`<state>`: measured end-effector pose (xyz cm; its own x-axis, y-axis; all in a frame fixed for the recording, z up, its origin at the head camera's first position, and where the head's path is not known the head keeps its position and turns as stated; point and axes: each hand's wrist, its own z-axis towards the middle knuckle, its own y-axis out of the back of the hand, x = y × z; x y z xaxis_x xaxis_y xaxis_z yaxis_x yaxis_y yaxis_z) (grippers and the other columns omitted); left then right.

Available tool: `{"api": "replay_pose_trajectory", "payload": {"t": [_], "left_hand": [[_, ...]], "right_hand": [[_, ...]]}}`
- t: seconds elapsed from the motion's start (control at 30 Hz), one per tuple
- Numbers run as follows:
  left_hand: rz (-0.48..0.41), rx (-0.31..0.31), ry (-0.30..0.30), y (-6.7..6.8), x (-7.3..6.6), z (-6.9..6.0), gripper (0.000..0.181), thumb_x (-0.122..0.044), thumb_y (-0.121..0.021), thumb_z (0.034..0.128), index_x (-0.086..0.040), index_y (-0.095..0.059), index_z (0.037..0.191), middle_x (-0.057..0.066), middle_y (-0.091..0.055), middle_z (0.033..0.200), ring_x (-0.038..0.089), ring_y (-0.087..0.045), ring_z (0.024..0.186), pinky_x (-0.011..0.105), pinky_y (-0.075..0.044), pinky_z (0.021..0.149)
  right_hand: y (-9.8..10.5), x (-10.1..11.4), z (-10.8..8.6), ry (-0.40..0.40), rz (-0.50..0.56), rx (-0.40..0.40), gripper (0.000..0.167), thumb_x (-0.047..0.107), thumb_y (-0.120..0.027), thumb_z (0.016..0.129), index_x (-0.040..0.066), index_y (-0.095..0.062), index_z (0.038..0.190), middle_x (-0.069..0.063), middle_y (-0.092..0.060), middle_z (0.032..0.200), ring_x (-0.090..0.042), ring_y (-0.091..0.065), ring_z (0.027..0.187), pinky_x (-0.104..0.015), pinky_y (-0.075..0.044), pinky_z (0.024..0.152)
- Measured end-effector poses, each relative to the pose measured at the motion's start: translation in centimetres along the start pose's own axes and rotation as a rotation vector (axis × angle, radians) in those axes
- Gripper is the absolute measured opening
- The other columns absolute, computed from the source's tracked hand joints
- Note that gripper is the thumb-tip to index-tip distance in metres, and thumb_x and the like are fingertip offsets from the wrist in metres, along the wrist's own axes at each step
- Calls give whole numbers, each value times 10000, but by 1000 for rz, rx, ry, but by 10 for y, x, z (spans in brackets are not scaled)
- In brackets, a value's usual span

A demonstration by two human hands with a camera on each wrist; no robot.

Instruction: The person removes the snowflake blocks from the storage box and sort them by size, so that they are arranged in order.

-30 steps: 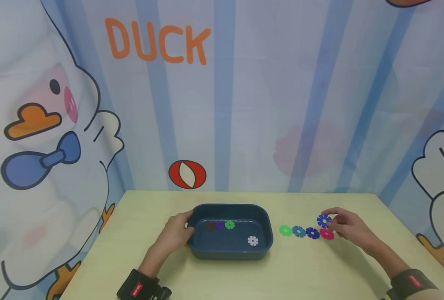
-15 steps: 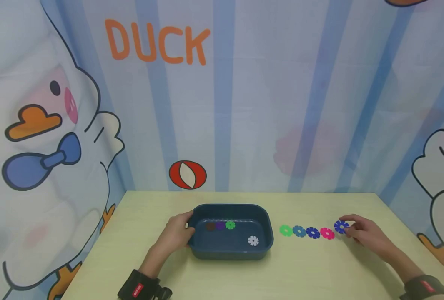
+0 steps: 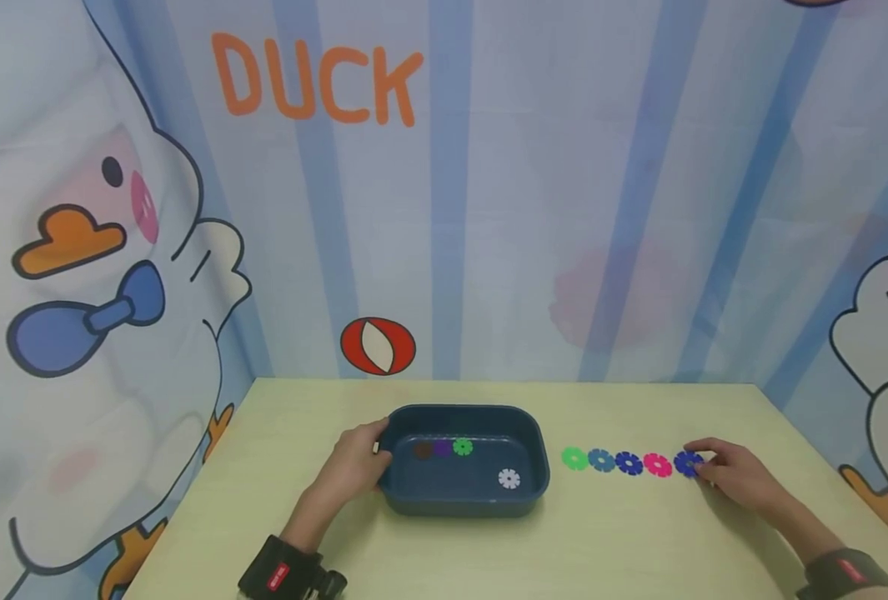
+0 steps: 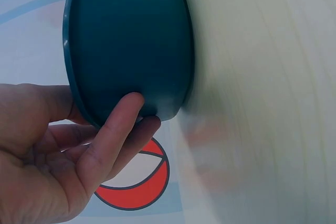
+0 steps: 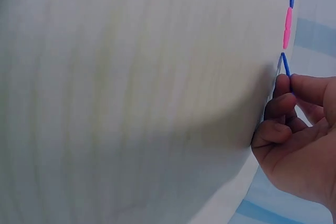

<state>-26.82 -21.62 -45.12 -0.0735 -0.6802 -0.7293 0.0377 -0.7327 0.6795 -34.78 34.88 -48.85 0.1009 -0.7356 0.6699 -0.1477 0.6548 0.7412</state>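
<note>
My left hand grips the left end of a dark blue-green tray, thumb over the rim and fingers at its outer wall in the left wrist view. My right hand pinches a blue notched disc at the right end of a row on the table. In the right wrist view that blue disc is slightly tilted, held between thumb and finger. Leftwards from it lie a pink disc, a dark blue disc, a lighter blue disc and a green disc.
Inside the tray are a brown disc, a purple disc, a green disc and, nearer its right front, a white disc. A printed curtain hangs behind the pale yellow table.
My right hand has carried the blue disc from above the pink one to the right and down to the row's right end. My left hand keeps its grip on the tray.
</note>
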Motion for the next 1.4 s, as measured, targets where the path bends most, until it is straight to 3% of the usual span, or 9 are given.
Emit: {"api": "replay_pose_trajectory", "payload": {"t": [0.37, 0.47, 0.7, 0.8, 1.03, 1.23, 1.4], "left_hand": [[4, 4, -4, 1, -3, 2, 579, 50, -581, 971, 83, -474, 1539, 302, -609, 1440, 145, -610, 466, 301, -540, 489], [9, 6, -5, 2, -4, 3, 581, 48, -581, 969, 84, -473, 1539, 304, -610, 1439, 145, -613, 469, 301, -538, 489], [12, 1, 1, 4, -4, 2, 585, 50, -582, 966, 80, -474, 1541, 309, -610, 1436, 155, -625, 473, 301, -540, 487], [18, 1, 11, 3, -3, 2, 583, 50, -589, 971, 77, -474, 1542, 312, -611, 1434, 146, -629, 474, 297, -546, 484], [8, 4, 6, 1, -1, 1, 582, 57, -588, 965, 85, -478, 1535, 312, -619, 1421, 143, -614, 464, 299, -534, 481], [-2, 7, 8, 1, -1, 1, 585, 60, -587, 960, 90, -477, 1533, 320, -613, 1424, 152, -630, 476, 293, -553, 477], [-2, 11, 12, 2, -2, 1, 583, 56, -588, 965, 88, -474, 1536, 316, -608, 1432, 164, -630, 481, 298, -551, 482]], "right_hand": [[-2, 4, 1, 25, -104, -21, 366, 79, -591, 1035, -137, -604, 1331, -143, -692, 981, -187, -568, 787, -303, -456, 640], [-5, 7, -2, 37, -123, -49, 367, 82, -579, 1037, -135, -599, 1332, -104, -663, 886, -191, -537, 730, -307, -438, 605], [-17, 38, -2, 86, -81, -103, 362, 134, -593, 1061, -83, -621, 1349, -72, -665, 844, -185, -537, 714, -288, -443, 584], [-24, 56, -1, 126, -2, -71, 371, 172, -599, 1077, -58, -626, 1367, -91, -657, 842, -189, -539, 707, -292, -449, 588], [-42, 92, 8, 319, 138, 63, 391, 188, -612, 1078, -63, -614, 1378, -102, -614, 754, -115, -477, 589, -289, -446, 554], [-63, 128, 13, 389, 102, 136, 355, 225, -648, 1061, -5, -657, 1331, -134, -645, 799, -169, -551, 643, -283, -477, 582], [-79, 157, 14, 456, 35, 164, 312, 240, -708, 1021, 47, -701, 1267, -79, -658, 807, -124, -560, 663, -259, -490, 598]]}}
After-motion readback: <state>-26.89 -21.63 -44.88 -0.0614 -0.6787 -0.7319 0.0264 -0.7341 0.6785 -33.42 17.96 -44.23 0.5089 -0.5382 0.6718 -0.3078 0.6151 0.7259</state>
